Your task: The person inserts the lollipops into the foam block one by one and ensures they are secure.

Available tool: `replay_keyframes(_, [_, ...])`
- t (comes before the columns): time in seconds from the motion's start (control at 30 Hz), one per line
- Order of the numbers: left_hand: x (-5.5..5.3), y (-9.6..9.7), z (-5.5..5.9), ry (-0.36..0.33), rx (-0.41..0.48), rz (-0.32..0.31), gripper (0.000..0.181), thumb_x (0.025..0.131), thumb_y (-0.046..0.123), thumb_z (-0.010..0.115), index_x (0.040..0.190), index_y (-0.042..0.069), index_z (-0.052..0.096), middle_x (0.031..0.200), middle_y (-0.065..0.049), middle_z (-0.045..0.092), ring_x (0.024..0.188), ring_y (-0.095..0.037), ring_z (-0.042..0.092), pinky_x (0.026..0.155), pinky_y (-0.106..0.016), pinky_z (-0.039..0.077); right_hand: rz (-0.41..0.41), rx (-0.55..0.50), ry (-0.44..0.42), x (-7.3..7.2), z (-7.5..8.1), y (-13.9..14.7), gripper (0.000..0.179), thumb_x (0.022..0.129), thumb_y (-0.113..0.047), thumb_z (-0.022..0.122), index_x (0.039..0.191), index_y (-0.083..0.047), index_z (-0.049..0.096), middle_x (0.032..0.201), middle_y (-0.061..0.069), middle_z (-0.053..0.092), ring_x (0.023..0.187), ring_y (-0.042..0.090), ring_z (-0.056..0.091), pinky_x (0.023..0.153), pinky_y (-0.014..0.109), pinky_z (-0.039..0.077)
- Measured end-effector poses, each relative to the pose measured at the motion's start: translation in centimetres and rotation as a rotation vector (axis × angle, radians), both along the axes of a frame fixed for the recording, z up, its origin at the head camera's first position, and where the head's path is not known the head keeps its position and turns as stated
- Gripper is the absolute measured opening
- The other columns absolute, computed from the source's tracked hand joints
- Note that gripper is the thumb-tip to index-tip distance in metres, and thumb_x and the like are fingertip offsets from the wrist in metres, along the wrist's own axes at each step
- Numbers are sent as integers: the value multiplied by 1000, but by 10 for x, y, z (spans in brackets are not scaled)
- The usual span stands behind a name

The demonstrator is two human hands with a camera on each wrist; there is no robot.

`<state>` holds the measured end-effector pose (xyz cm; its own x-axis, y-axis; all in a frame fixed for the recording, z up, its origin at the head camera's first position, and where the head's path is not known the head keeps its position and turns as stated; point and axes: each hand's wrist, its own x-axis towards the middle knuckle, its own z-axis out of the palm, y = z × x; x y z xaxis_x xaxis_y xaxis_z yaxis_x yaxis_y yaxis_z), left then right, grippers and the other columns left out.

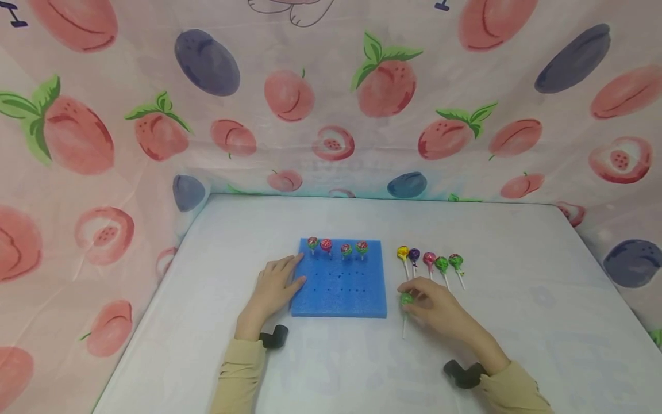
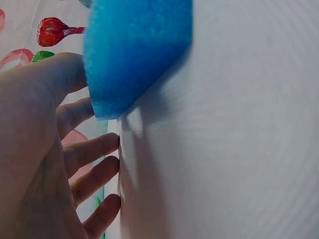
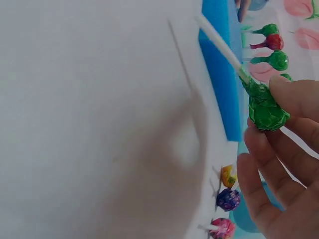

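My right hand (image 1: 437, 306) pinches a green-wrapped lollipop (image 3: 268, 110) by its candy head, just right of the blue foam board (image 1: 338, 305). The white stick (image 3: 219, 42) points away from the fingers, down toward the table in the head view. At the board's left edge rests my left hand (image 1: 274, 290), thumb and fingers spread and relaxed. Several lollipops, among them a pink-red one (image 1: 326, 244) and a red-green one (image 1: 361, 247), stand upright along the board's back row. Rows of small holes (image 1: 339, 276) mark the board in front of them.
Right of the board, several lollipops lie on the white table (image 1: 331, 368): yellow (image 1: 403, 252), purple (image 1: 414, 254), pink (image 1: 430, 259) and green (image 1: 442, 264) ones among them. A fruit-print cloth (image 1: 331, 75) hangs behind. Black wrist mounts (image 1: 462, 374) sit at both wrists.
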<state>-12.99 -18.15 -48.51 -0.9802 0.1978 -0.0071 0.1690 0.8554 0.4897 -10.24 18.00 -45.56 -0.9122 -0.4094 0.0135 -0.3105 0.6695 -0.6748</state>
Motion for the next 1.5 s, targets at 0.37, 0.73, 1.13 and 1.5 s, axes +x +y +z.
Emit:
replay_keyframes(0.37, [-1, -1, -2, 1, 0, 3, 58, 98, 41, 51, 150, 21, 35, 151, -12, 41, 136, -35, 36, 110, -58, 31, 2, -19, 36, -2, 9, -18, 32, 81, -8, 75, 111, -15, 65, 105, -4, 64, 95, 12, 60, 83, 29, 55])
replay_keyframes(0.73, [0, 0, -2, 3, -1, 4, 58, 98, 41, 51, 150, 21, 35, 151, -12, 41, 136, -34, 36, 109, -58, 31, 19, -81, 75, -3, 19, -29, 31, 81, -7, 75, 109, -14, 64, 102, -6, 62, 94, 11, 59, 84, 34, 56])
replay_keyframes(1.13, [0, 0, -2, 1, 7, 4, 58, 98, 41, 51, 150, 21, 35, 151, -11, 41, 137, -33, 36, 110, -58, 30, 63, -109, 144, -9, 25, -46, 28, 81, -7, 76, 107, -12, 65, 100, -6, 61, 92, 9, 57, 83, 30, 55])
replay_keyframes(1.5, [0, 0, -3, 3, 9, 4, 58, 98, 41, 51, 150, 21, 35, 151, -12, 41, 137, -34, 35, 110, -58, 30, 124, -137, 195, -14, 35, -67, 27, 80, -4, 76, 102, -14, 65, 100, -4, 63, 92, 11, 58, 83, 36, 54])
